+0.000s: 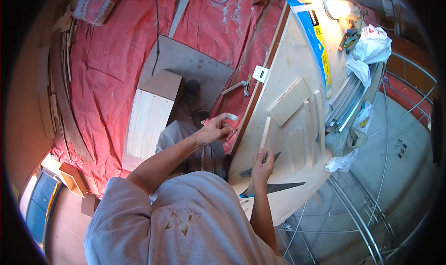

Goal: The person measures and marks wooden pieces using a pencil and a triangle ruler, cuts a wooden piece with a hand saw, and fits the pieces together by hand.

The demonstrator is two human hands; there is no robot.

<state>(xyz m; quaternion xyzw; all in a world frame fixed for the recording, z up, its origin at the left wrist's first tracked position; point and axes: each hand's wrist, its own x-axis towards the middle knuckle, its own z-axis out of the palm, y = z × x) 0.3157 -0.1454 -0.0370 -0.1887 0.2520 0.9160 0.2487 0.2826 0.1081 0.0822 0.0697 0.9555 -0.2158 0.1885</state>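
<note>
My left hand [217, 129] is raised off the table's left edge, its fingers curled in and a white wrapping on one fingertip. Whatever it may pinch is too small to make out. In my right hand [263, 166] is a narrow pale wooden strip [266, 134], gripped over the tabletop with one end pointing away from me. A dark, pointed saw blade [283, 187] lies beside that wrist. Past the strip lie a wider wooden board [289, 102] and several thin wooden pieces [309, 130].
The plywood table [260, 100] carries a blue-and-yellow saw sleeve [313, 37], a lit lamp [338, 8], pliers [348, 39], white plastic bags [371, 44] and grey metal strips [346, 100]. A wooden box [151, 121] stands at left on red sheeting [111, 60]. Metal rods [353, 209] lie right.
</note>
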